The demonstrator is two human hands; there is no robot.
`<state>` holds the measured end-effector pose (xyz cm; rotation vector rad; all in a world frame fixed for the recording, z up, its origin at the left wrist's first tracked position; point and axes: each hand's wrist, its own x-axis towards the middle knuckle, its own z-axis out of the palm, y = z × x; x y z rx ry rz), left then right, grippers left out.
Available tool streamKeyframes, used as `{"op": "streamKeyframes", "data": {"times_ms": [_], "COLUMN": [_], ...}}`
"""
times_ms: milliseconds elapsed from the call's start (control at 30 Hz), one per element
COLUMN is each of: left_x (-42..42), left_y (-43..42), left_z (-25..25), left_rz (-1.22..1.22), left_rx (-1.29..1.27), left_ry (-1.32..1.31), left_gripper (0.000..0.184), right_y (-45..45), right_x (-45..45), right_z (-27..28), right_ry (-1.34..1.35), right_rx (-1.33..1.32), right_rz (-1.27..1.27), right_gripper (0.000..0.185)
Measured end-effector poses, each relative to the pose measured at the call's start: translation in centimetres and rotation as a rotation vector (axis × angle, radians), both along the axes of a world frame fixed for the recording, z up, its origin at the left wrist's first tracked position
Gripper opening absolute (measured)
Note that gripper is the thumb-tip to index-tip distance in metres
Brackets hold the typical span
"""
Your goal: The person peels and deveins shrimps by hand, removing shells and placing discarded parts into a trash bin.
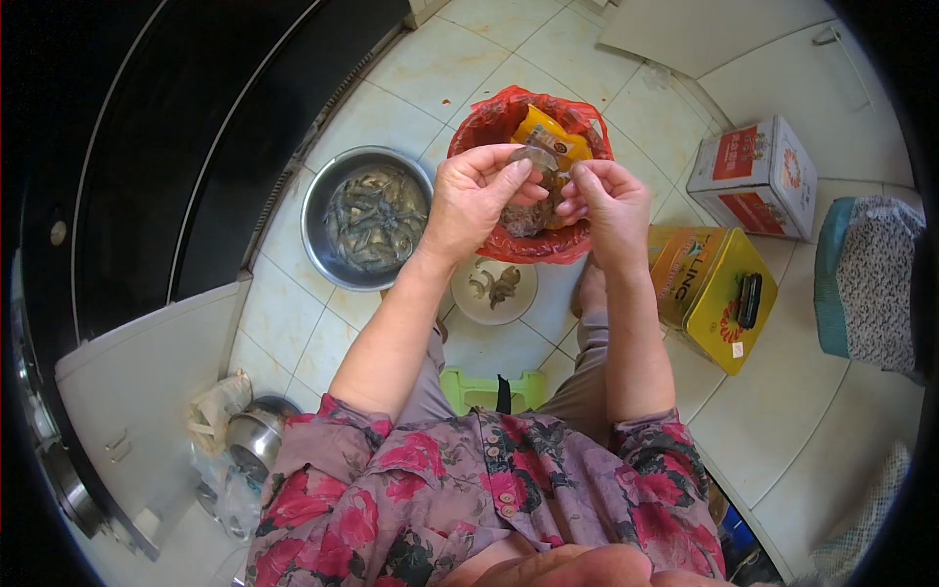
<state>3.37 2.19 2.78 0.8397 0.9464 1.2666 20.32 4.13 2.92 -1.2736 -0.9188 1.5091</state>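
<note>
Both of my hands are raised over a bin (479,122) lined with a red plastic bag. My left hand (484,196) pinches a greyish, translucent shrimp (535,158) between thumb and fingers. Close beside it, my right hand (608,201) has its thumb and fingers pressed together near the shrimp's other side; what they hold is too small to make out. Inside the bin lie a yellow packet (551,134) and pale scraps. Below my hands, a white plate (469,305) holds several shrimp pieces. To the left, a metal basin (315,256) contains many grey shrimp (377,220).
A yellow tin box (709,293) and a white-and-red carton (753,176) stand at the right, with a patterned fabric item (875,284) beyond them. A green stool (528,389) is beneath me. Metal bowls (256,435) and bags (217,411) sit at the lower left, by the cabinets.
</note>
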Motion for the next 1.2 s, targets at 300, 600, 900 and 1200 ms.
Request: {"op": "streamKeyframes", "data": {"times_ms": [300,600,900,1200], "left_x": [-0.5,-0.1,0.3,0.5], "left_y": [0.2,0.3,0.1,-0.2], "left_z": [-0.1,-0.9,-1.9,-1.3], "left_rz": [-0.051,-0.081,-0.112,-0.17], "left_rx": [-0.172,-0.231,-0.215,-0.209], "left_ry": [-0.09,0.055,0.126,0.1], "left_gripper": [0.021,0.019,0.017,0.018], "right_y": [0.3,-0.7,-1.0,-0.8], "right_x": [0.5,-1.7,-2.1,-0.9], "right_z": [-2.9,-1.0,-1.5,-0.4], "right_ry": [-0.388,-0.83,-0.977,-0.812], "right_rx": [0.347,0.843,0.808,0.629], "right_rz": [0.007,0.113,0.162,0.232], "right_gripper": [0.007,0.015,0.007,0.008]}}
